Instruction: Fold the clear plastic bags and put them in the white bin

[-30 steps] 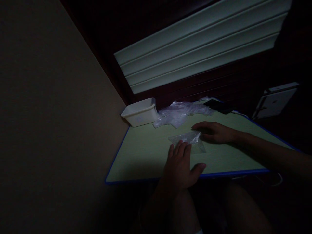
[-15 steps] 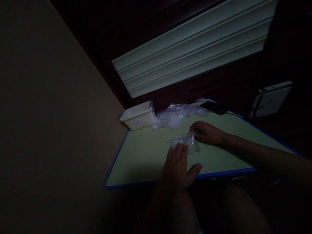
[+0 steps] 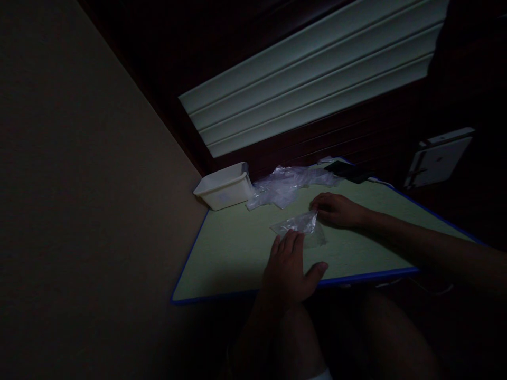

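A clear plastic bag (image 3: 303,224) lies on the pale green tabletop (image 3: 233,248), partly folded over into a triangle. My left hand (image 3: 287,269) rests flat at the near side of the bag, fingertips on its edge and thumb spread out to the right. At the bag's upper right corner, the fingers of my right hand (image 3: 336,209) are curled and pinch the plastic. Behind the bag lies a loose heap of clear plastic bags (image 3: 285,184). The view is dim.
A white plastic bin (image 3: 225,190) stands at the table's back left, beside the wall. A dark object (image 3: 346,171) and a white cable (image 3: 380,182) lie at the back right. White boxes (image 3: 439,161) are beyond the table on the right.
My right hand has shifted very slightly with the bag's corner, and the folded plastic lies a little differently. My left hand has hardly moved.
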`<state>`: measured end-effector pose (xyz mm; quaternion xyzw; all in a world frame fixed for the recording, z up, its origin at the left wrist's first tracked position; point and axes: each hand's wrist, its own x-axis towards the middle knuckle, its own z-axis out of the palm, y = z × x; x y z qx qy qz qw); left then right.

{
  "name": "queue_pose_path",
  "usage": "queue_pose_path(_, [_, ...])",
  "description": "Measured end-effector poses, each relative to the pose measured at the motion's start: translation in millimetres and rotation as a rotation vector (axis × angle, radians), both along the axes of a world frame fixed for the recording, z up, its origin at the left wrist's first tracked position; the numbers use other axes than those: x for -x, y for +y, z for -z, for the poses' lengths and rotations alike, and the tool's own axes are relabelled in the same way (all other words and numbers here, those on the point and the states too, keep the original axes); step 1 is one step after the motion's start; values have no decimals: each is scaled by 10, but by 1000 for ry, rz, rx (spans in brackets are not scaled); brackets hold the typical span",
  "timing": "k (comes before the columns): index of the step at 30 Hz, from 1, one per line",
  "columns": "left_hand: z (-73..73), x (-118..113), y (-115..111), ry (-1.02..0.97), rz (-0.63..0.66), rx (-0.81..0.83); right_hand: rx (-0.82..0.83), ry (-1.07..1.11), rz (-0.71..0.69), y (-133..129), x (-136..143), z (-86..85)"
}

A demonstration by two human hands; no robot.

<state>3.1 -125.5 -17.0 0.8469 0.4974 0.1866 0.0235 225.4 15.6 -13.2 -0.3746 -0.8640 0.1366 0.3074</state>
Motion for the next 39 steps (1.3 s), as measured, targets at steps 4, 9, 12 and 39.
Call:
queue_pose_path(4, [20, -1, 1, -45, 7, -28, 76, 25, 28, 9, -31, 10])
queue_pose_path(9, [-28, 74, 109, -172, 3, -77, 80, 119, 102, -50, -44, -51])
queue_pose_path(12, [-117, 121, 247, -105, 8, -81, 7, 85, 66, -221, -81, -158])
queue_pose_path(39, [-367, -65, 478, 314, 78, -82, -64, -209, -269, -915, -207, -90])
